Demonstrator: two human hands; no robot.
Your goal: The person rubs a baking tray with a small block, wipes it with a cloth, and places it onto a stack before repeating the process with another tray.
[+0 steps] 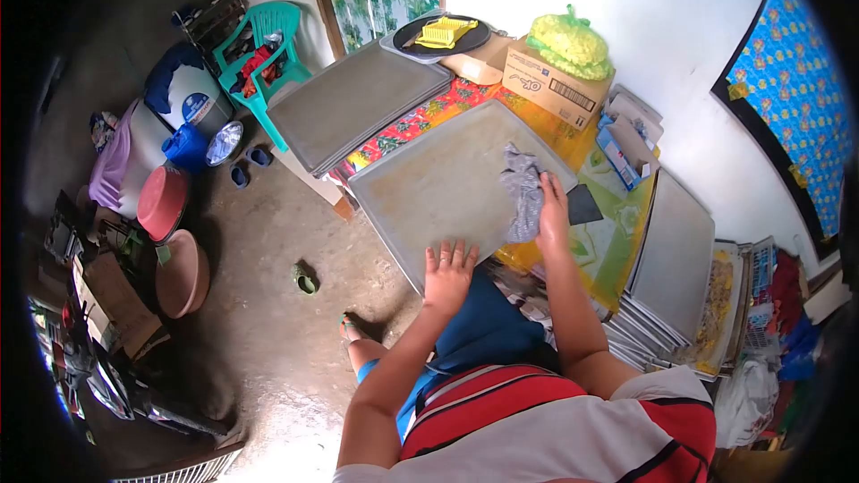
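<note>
A large grey metal tray lies tilted across the front of the table, its near corner over the table's edge by my body. My left hand rests on the tray's near edge with its fingers spread. On the tray's right side, my right hand has its fingers against a crumpled grey cloth and presses it on the metal. Part of the cloth hangs beyond the fingers toward the tray's middle.
Stacked trays lie at the table's back left, beside a black round pan with a yellow basket. A carton bears a green bag. More trays stand at right. A green chair and basins are at left.
</note>
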